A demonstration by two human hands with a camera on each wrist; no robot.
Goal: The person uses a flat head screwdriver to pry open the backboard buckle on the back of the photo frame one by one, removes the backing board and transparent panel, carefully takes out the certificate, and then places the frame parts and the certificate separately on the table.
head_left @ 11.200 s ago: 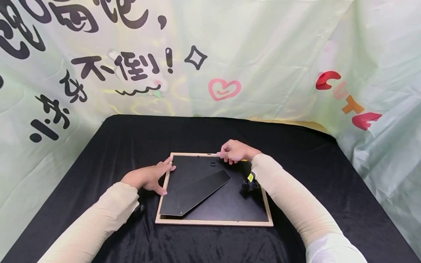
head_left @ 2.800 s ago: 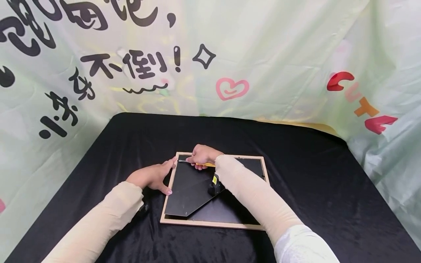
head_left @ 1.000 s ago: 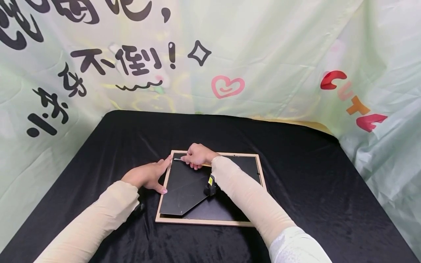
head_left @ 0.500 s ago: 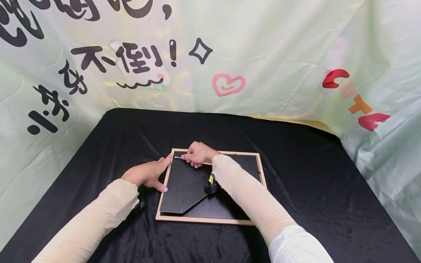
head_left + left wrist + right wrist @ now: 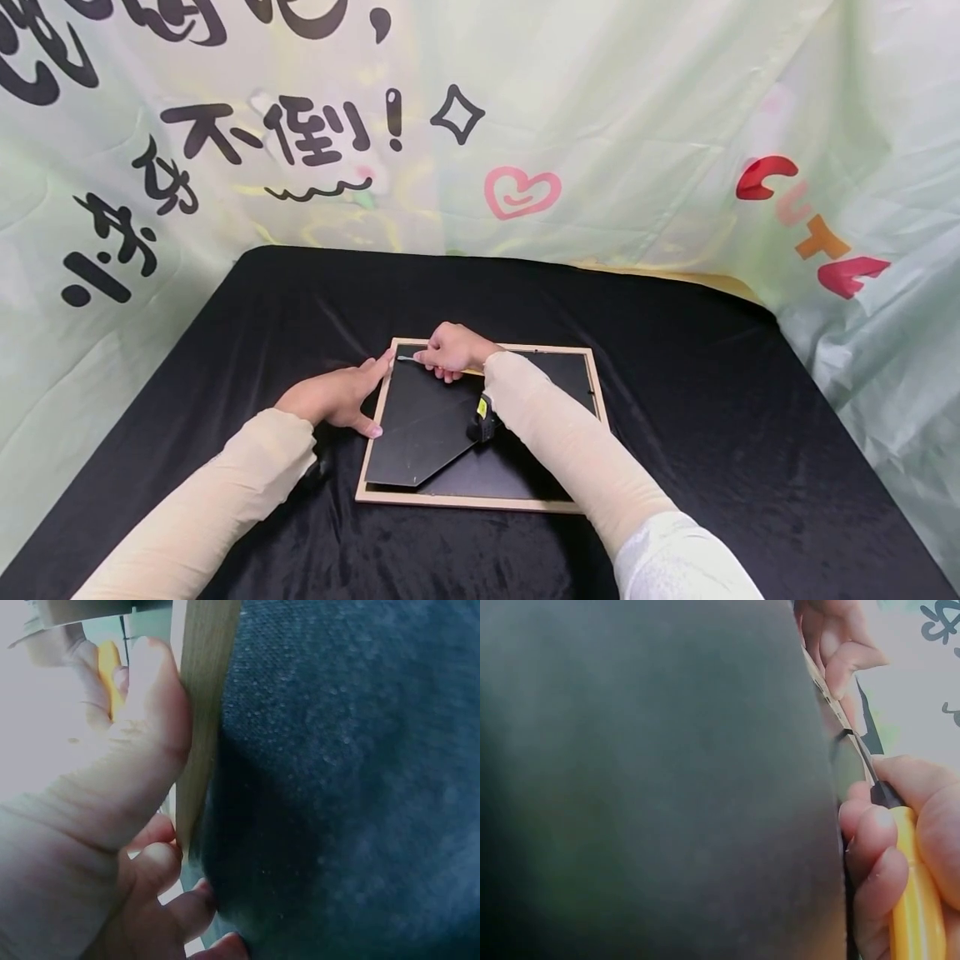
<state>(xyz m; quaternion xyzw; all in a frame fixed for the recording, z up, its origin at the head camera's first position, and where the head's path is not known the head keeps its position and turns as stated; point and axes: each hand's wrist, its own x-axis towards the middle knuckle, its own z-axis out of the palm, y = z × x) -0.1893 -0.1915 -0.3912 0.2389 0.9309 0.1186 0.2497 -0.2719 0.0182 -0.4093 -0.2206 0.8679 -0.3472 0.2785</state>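
A picture frame (image 5: pixel 468 503) with a pale wood rim lies face down, its black backing board (image 5: pixel 517 486) upward. A flat black stand leg (image 5: pixel 412 454) slants across the board. My right hand (image 5: pixel 457 348) grips a screwdriver (image 5: pixel 915 892) by its yellow handle, fingers curled round it. The screwdriver's metal shaft points left, its tip near the frame's far left corner, by a small dark tab (image 5: pixel 844 735) at the rim. My left hand (image 5: pixel 337 397) rests against the frame's left side, thumb and fingers spread; the thumb (image 5: pixel 161 712) touches the wood.
Black cloth (image 5: pixel 712 400) covers the table. Printed fabric (image 5: pixel 615 125) hangs behind and at both sides. A wrist camera (image 5: pixel 482 421) under my right sleeve sits low over the stand leg. Small dark tabs (image 5: pixel 590 392) stand along the frame's right inner edge.
Since the oldest frame, my right hand has moved with the screwdriver from the far edge's middle to the far left corner. Over the last second, both hands stay almost still.
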